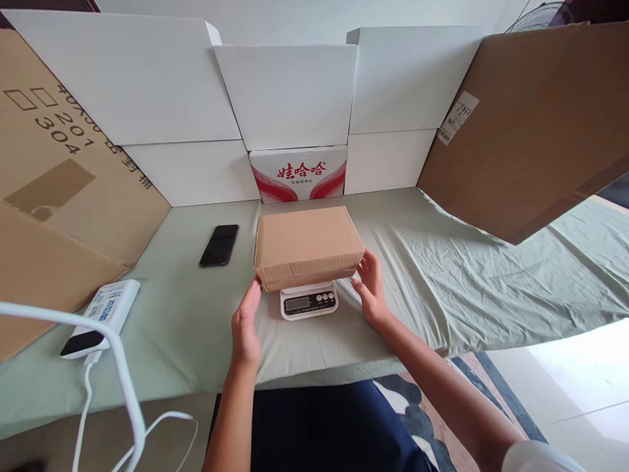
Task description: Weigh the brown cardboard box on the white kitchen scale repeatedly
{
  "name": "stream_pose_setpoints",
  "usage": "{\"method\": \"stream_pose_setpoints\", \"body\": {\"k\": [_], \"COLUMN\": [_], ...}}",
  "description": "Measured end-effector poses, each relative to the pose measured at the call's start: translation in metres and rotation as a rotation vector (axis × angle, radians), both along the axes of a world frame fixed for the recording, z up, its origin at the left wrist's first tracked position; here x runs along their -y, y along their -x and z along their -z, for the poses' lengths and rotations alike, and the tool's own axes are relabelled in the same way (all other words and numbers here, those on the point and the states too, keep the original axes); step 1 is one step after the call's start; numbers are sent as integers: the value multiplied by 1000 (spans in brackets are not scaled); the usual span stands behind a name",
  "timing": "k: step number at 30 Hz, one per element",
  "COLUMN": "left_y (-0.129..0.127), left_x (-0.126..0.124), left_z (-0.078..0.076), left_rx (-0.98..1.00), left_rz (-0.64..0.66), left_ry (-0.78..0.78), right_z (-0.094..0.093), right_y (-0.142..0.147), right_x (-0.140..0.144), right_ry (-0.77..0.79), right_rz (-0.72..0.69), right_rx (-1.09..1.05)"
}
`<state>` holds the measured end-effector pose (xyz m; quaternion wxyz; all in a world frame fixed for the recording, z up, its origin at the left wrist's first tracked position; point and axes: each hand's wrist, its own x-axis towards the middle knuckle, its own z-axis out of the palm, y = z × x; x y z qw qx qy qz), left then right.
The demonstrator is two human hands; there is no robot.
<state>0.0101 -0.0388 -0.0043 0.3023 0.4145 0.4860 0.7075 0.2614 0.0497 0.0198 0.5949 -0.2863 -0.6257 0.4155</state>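
Note:
A closed brown cardboard box (308,241) is over a white digital kitchen scale (310,312), hiding the scale's weighing plate. Whether its full weight rests there I cannot tell. The scale's display and round buttons face me; no digits can be read. My left hand (247,322) is at the box's near left corner, its fingertips against the lower side and partly hidden. On the opposite side, my right hand (369,286) grips the near right corner, with the fingers against the side and the thumb by the lower edge.
Left of the box lies a black phone (219,245). A white power bank (101,319) with a plugged-in cable (87,383) sits farther left. White boxes (287,95) line the back, and large cardboard panels (531,124) stand at both sides. A green cloth (191,328) covers the table.

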Motion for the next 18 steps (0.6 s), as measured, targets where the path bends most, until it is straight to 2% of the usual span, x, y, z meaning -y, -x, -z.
{"method": "stream_pose_setpoints", "body": {"k": [7,18], "left_y": [3,1], "left_x": [0,-1], "left_z": [6,4], "left_rx": [3,1], "left_rz": [-7,-11], "left_ry": [28,48], "right_z": [3,5], "right_y": [0,0], "right_x": [-1,-2], "right_ry": [5,5], "right_rz": [-2,10], "right_rx": [1,25]}}
